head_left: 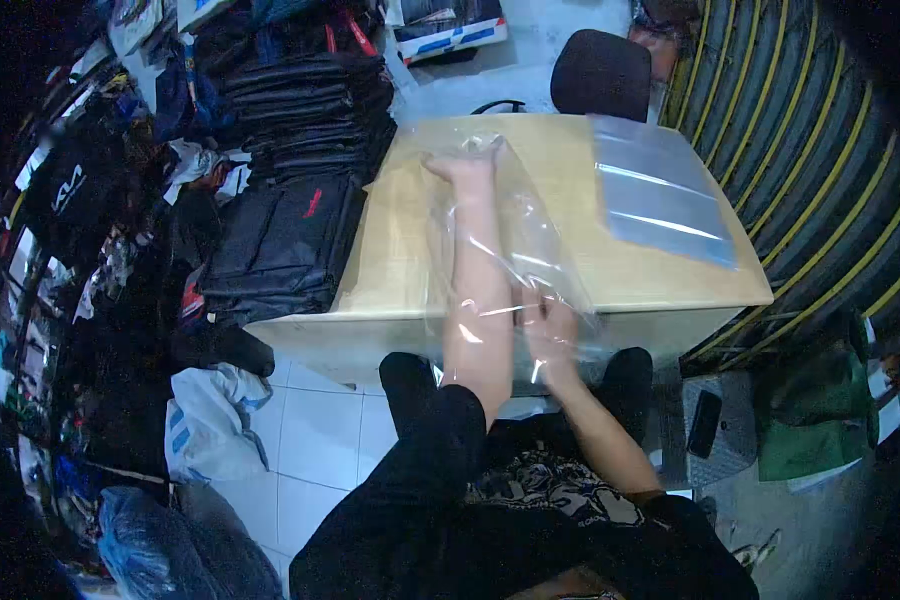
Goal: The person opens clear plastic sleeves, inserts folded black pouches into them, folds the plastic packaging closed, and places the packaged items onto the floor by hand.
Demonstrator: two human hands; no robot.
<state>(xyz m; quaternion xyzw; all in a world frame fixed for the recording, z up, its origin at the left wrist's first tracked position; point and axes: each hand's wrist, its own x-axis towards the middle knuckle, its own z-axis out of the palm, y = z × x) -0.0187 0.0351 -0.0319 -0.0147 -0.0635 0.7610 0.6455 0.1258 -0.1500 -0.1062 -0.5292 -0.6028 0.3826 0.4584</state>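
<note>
My left arm stretches inside a clear plastic bag (530,225) over the wooden table. Near the bag's far end, my left hand (465,163) has its fingers apart, seen through the shiny film. Nearer my body, my right hand (550,325) grips the bag close to its mouth, beside my left forearm. Its fingers are partly covered by reflections on the plastic. No object shows inside the bag other than my arm.
Flat clear plastic sheets or bags (660,190) lie on the table's (560,280) right side. A tall stack of black fabric bags (290,240) stands at its left. Beyond is a dark chair (600,75); a rolling shutter (800,160) curves along the right. A phone (705,422) lies lower right.
</note>
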